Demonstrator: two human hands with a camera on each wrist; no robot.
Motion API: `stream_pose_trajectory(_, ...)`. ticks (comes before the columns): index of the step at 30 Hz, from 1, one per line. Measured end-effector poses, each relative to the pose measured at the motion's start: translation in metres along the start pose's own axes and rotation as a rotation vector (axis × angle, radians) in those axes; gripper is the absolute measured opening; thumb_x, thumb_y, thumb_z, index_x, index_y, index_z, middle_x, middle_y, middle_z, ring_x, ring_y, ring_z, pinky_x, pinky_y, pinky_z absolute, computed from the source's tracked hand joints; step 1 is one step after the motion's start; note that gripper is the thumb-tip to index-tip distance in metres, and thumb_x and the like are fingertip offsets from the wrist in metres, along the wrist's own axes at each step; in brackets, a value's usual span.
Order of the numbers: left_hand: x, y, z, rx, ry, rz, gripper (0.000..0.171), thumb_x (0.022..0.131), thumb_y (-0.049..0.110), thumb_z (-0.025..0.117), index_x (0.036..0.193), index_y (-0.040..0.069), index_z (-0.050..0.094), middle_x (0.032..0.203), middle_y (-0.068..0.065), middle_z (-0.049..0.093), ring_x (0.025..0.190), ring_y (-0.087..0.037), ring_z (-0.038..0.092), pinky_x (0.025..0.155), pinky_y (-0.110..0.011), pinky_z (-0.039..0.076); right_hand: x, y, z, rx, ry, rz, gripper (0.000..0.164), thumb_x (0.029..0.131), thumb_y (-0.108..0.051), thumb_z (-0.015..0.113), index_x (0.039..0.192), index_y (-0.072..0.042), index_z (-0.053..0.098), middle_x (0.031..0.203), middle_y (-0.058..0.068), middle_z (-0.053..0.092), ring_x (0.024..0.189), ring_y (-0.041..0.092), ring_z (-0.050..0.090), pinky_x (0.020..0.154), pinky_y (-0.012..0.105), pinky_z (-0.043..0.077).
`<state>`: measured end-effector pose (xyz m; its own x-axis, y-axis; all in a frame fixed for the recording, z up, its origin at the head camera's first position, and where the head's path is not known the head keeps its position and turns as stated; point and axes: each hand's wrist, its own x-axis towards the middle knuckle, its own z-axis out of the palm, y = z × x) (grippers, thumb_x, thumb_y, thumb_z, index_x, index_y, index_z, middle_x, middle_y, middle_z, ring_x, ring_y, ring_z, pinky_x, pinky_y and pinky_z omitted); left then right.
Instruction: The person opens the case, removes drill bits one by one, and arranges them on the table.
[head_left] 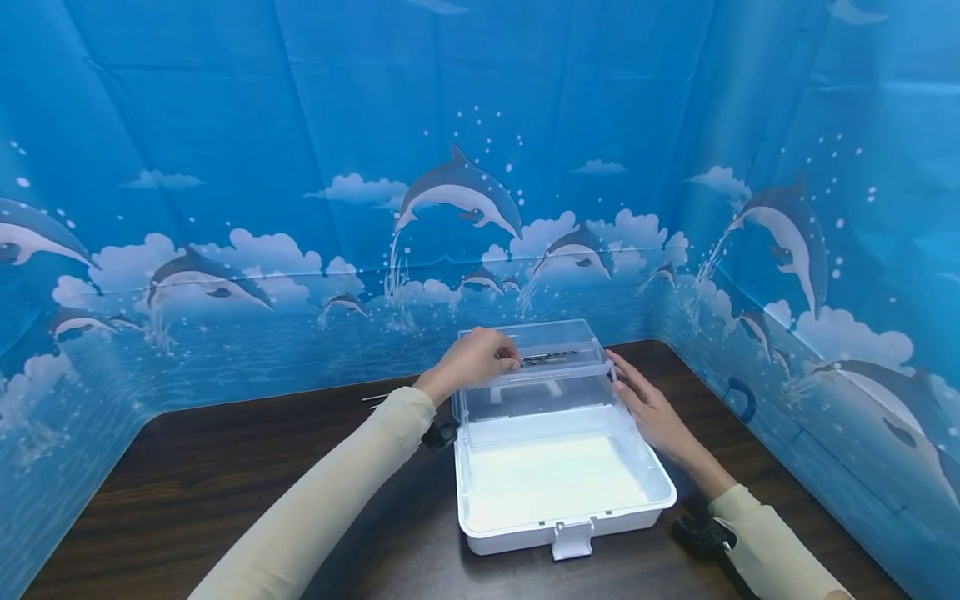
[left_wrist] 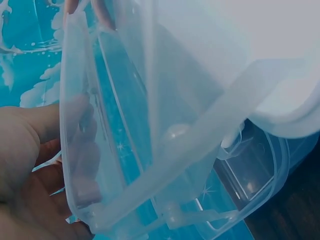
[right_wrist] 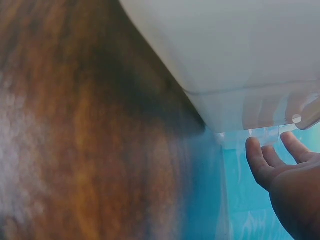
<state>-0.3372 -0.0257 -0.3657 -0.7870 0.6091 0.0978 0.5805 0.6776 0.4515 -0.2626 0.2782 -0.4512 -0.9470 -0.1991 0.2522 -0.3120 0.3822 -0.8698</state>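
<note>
Head view: right hand point(head_left: 654, 414), fingers spread, should steady the clear tray point(head_left: 583, 367) while left hand point(head_left: 474, 358), grip indiscernible, works gently.

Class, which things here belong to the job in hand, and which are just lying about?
In the job, it seems:
left hand, beside the dark twisted pieces
right hand, at the clear tray
open white box

Apparently just about:
thin pale sticks on the table
dolphin backdrop
</note>
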Motion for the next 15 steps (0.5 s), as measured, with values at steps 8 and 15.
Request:
stream_pose_trajectory(8,-0.006,-0.005,-0.007,-0.116,-0.015,0.001,0.013,0.102,0.018,0.066,0.106,0.012,0.077,0.089,0.005,0.07,0.075,-0.014,0.064,0.067,-0.034,0.05,0.01,0.03,-0.002,-0.015,0.011,-0.017,0.055,0.112,-0.025,0.042,0.164,-0.026,0.023,0.165,0.016,0.023,0.147,0.048,0.021,0.101,0.077,0.026)
stream_pose_trajectory(15,-0.012,-0.009,-0.011,-0.14,-0.019,0.012,0.014,0.103,0.017,0.065,0.105,0.01,0.077,0.091,0.002,0.072,0.076,-0.019,0.065,0.066,-0.032,0.049,0.007,0.032,-0.002,-0.028,0.016,-0.033,0.056,0.111,-0.034,0.043,0.164,-0.03,0.024,0.165,0.013,0.024,0.147,0.047,0.023,0.1,0.077,0.028)
